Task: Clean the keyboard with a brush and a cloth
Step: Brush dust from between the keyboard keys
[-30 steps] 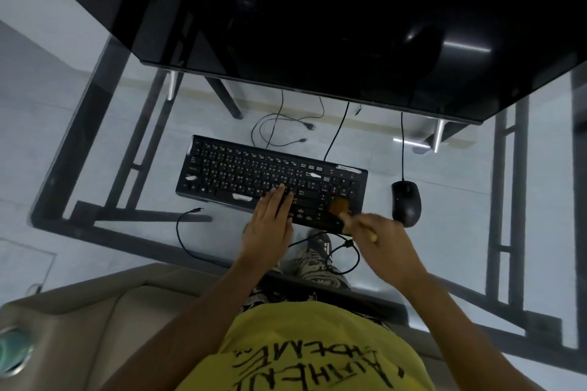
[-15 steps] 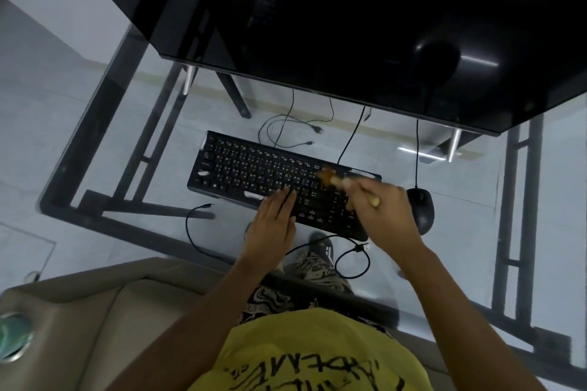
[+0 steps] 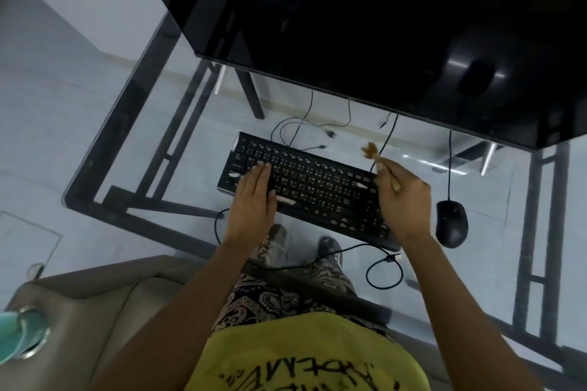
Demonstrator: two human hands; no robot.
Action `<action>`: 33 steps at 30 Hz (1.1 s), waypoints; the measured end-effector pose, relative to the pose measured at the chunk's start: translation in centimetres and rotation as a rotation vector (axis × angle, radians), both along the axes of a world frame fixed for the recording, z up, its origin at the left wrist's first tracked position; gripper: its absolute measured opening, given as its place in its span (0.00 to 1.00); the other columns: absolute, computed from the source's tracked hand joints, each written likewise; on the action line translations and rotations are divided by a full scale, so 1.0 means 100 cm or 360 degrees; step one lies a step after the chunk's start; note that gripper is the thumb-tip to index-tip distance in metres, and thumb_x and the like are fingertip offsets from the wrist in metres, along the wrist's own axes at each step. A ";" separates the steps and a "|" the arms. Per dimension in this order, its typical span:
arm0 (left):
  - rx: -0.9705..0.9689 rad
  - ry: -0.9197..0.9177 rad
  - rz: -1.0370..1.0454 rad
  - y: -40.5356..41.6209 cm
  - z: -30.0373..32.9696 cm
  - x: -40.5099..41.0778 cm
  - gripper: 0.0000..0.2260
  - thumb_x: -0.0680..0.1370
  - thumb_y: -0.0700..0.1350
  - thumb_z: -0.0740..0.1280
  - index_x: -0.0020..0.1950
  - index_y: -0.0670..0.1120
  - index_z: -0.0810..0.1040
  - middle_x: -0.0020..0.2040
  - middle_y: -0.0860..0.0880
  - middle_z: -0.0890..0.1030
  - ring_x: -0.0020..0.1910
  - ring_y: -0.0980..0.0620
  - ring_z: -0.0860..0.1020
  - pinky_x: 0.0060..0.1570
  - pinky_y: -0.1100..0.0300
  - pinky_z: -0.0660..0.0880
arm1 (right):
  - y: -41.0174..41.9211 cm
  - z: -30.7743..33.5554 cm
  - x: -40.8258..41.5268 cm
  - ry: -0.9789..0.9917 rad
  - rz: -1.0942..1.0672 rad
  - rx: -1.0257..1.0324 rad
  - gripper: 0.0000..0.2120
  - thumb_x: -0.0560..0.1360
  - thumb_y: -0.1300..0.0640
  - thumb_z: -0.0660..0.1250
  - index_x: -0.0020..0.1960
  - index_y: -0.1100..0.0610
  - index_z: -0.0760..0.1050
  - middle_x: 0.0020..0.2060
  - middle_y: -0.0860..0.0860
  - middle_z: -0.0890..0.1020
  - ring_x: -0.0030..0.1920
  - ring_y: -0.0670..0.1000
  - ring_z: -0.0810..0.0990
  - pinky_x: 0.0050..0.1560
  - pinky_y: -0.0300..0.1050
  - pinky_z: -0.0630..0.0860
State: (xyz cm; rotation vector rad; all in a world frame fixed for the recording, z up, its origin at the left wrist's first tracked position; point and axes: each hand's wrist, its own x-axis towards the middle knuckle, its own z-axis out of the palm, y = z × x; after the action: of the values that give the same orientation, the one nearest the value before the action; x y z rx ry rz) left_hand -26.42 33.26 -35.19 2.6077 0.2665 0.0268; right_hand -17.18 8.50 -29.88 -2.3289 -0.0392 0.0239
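now the left hand (image 3: 252, 201) lies flat with straight fingers on the left part of the black keyboard (image 3: 313, 187) on the glass desk (image 3: 178, 124); the right hand (image 3: 403, 197) grips a small wooden brush (image 3: 378, 162), bristles lifted past the keyboard's far right edge.

A black rectangular keyboard (image 3: 305, 187) lies on the clear glass tabletop (image 3: 524, 200), a black corded mouse (image 3: 451, 223) just to its right. The left hand (image 3: 254, 203) rests flat on the keys at the left end. The right hand (image 3: 405, 200) grips a small wooden-handled brush (image 3: 379, 162), bristles raised above the far edge.
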 end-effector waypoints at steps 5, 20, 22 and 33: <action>0.0029 0.0049 -0.0020 0.045 -0.001 -0.006 0.22 0.81 0.46 0.55 0.73 0.38 0.63 0.70 0.39 0.68 0.69 0.41 0.66 0.69 0.42 0.64 | 0.026 -0.008 -0.009 0.0329 0.0180 -0.0031 0.14 0.80 0.47 0.59 0.59 0.48 0.80 0.39 0.51 0.85 0.37 0.49 0.81 0.40 0.41 0.78; 0.0073 0.0156 -0.0137 0.137 -0.025 -0.002 0.19 0.82 0.42 0.56 0.73 0.41 0.64 0.73 0.40 0.65 0.73 0.43 0.63 0.73 0.49 0.54 | 0.144 -0.002 -0.075 0.0205 0.0018 0.0213 0.12 0.80 0.53 0.61 0.61 0.49 0.79 0.28 0.44 0.78 0.24 0.44 0.70 0.25 0.36 0.68; 0.0078 0.0170 -0.0168 0.142 -0.029 -0.002 0.19 0.82 0.44 0.53 0.72 0.41 0.66 0.72 0.40 0.66 0.72 0.43 0.63 0.73 0.48 0.55 | 0.152 -0.004 -0.078 0.0141 -0.0021 0.0113 0.14 0.80 0.50 0.60 0.61 0.50 0.79 0.30 0.46 0.80 0.26 0.44 0.73 0.27 0.37 0.73; 0.0011 0.0196 -0.0260 0.157 -0.030 0.007 0.23 0.81 0.49 0.49 0.71 0.40 0.67 0.73 0.38 0.65 0.72 0.41 0.64 0.73 0.46 0.57 | 0.173 0.007 -0.065 -0.0016 -0.0149 -0.0160 0.10 0.79 0.58 0.63 0.54 0.55 0.82 0.29 0.48 0.81 0.24 0.42 0.74 0.25 0.33 0.68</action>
State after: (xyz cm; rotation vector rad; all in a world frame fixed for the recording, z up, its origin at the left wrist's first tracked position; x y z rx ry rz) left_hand -25.72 48.93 -38.16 2.6329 0.0955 -0.1903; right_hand -23.67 25.84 -29.16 -2.4290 0.0673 -0.0332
